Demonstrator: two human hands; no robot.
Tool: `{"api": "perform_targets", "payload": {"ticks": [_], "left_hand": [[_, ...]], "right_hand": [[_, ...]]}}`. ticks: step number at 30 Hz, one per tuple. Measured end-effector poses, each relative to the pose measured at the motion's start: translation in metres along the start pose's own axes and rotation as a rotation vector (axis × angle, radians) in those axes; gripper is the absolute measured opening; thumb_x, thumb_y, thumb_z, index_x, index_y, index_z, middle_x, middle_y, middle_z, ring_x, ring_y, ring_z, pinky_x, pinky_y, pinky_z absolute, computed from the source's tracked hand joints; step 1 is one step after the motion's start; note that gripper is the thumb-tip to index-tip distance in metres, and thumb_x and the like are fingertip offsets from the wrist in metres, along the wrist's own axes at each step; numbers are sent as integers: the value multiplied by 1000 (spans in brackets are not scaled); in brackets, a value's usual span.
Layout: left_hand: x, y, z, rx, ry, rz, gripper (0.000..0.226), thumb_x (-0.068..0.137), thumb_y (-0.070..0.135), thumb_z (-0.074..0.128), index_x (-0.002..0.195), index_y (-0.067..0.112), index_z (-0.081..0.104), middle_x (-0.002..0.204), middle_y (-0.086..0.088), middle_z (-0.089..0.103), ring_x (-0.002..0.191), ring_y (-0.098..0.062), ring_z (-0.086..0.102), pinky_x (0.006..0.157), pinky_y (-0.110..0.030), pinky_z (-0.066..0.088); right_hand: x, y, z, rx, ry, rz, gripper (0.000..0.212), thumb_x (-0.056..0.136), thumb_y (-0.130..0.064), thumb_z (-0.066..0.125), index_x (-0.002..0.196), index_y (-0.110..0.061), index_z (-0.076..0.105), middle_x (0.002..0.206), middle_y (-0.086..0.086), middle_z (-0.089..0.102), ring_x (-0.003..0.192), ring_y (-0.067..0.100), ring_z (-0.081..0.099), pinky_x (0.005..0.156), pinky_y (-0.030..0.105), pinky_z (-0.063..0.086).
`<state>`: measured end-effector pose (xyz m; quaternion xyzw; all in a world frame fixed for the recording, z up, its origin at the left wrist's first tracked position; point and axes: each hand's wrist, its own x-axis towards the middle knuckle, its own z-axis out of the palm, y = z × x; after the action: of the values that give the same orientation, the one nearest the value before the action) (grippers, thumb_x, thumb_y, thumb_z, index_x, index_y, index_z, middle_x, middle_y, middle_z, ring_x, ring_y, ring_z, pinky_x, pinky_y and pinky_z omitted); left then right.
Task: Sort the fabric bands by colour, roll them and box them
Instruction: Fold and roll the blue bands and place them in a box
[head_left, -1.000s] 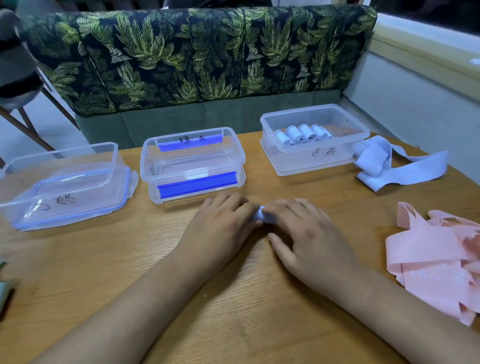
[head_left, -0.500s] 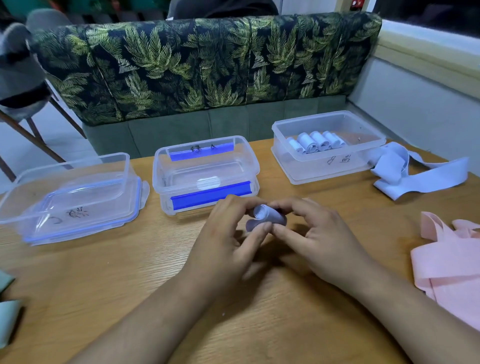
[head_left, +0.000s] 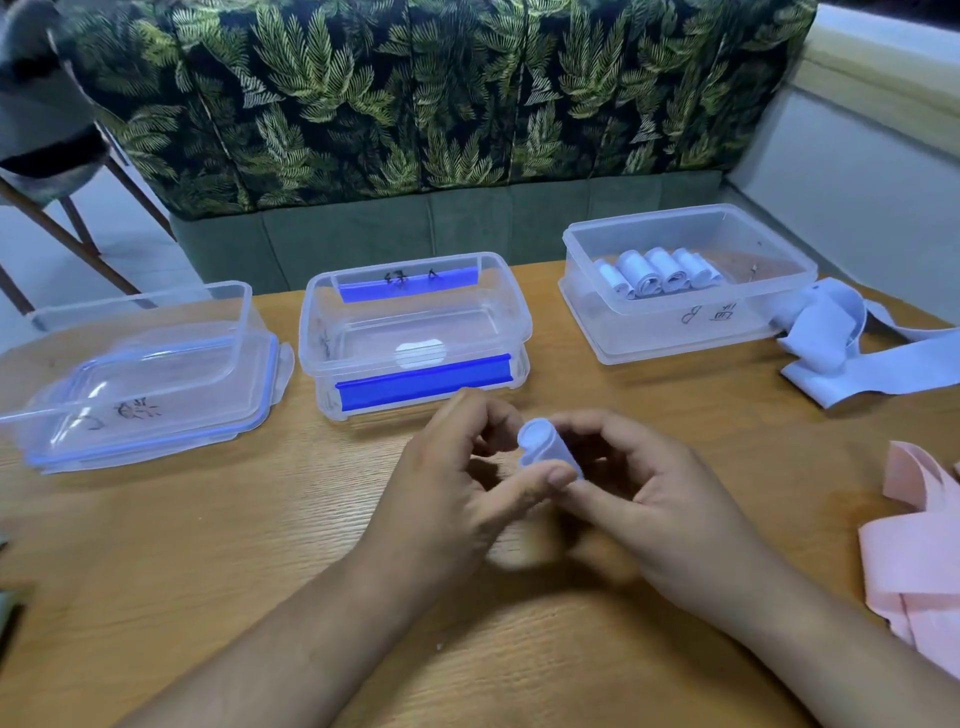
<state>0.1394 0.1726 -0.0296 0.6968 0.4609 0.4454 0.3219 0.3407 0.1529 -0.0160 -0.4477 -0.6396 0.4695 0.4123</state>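
Left hand (head_left: 447, 483) and right hand (head_left: 644, 499) both hold one pale blue fabric roll (head_left: 545, 447) lifted off the light wooden counter (head_left: 208, 545), just in front of the middle box. Left thumb and forefinger are curled and pinch the roll's open end. Right fingers are curled round the other end, with the thumb underneath. The roll is tilted, open end up-left.

Three boxes stand in a row behind:
- The clear plastic box on a blue-rimmed lid (head_left: 140, 364) is at the left, with black marker writing.
- The clear plastic box with blue clip strips (head_left: 311, 332) is in the middle.
- The clear plastic box at the right (head_left: 691, 332) holds a row of rolled pale blue bands (head_left: 660, 273) side by side.

Loose pale blue fabric bands (head_left: 852, 353) are heaped just right of that box. Pink fabric bands (head_left: 919, 561) are piled at the right counter edge. The leaf-print green sofa (head_left: 415, 93) is behind.
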Motion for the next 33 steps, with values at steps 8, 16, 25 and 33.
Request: {"api": "perform_targets", "payload": {"ticks": [8, 16, 25, 33], "left_hand": [[-3, 3, 0, 212, -154, 307, 76, 88, 21, 86, 153, 12, 49, 146, 4, 57, 136, -12, 55, 113, -26, 43], [-2, 6, -4, 171, -109, 210, 64, 82, 31, 89, 140, 21, 64, 130, 14, 68, 120, -4, 65, 100, -24, 52], [0, 6, -8, 340, -93, 282, 56, 79, 30, 87, 131, 21, 70, 117, 15, 75, 105, -3, 71, 86, -27, 55], [1, -1, 0, 339, -146, 328, 60, 88, 25, 78, 144, 16, 59, 136, 8, 66, 125, -8, 62, 102, -29, 52]], "right_hand": [[3, 4, 3, 653, -41, 359, 45, 93, -22, 69, 135, -10, 61, 131, 32, 65, 109, 37, 67, 90, 47, 49], [0, 0, 7, 736, -71, 362, 43, 96, -20, 66, 134, -1, 62, 122, 31, 70, 103, 31, 71, 88, 32, 60], [-4, -2, 8, 595, -78, 347, 28, 105, -23, 59, 126, -10, 72, 123, 23, 73, 107, 26, 68, 99, 35, 55], [-5, -5, 9, 307, 51, 254, 22, 97, -13, 69, 117, -15, 77, 110, 10, 80, 108, 33, 75, 104, 55, 53]]}}
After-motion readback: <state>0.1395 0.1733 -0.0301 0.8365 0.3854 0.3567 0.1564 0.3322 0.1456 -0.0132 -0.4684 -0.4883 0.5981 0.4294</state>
